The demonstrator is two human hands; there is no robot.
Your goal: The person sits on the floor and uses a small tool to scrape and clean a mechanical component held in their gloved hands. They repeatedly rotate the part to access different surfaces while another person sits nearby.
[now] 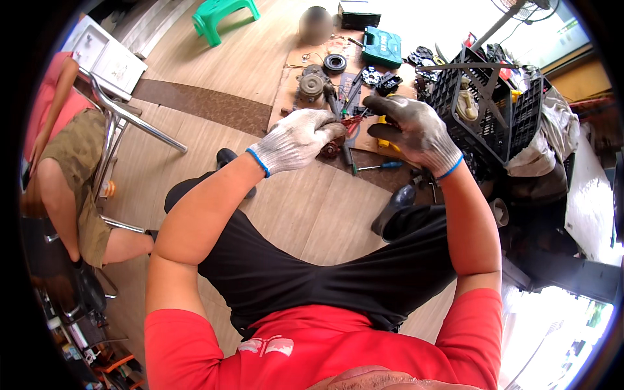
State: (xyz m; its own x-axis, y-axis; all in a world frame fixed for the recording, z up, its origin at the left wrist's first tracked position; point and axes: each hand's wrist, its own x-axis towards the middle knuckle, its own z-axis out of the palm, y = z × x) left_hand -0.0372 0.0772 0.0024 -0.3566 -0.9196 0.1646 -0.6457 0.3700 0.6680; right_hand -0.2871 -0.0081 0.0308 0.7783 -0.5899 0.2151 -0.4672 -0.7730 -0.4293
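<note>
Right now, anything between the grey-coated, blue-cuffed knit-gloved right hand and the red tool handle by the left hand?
Nothing visible stands between the right hand and the red tool handle beside the left hand; heights can't be judged.

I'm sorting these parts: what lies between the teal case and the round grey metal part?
In the head view, a black ring-shaped part lies between the teal case and the round grey metal part.

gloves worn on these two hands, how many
2: a mostly white glove on the left hand, a grey-smudged glove on the right hand; neither hidden.
</note>
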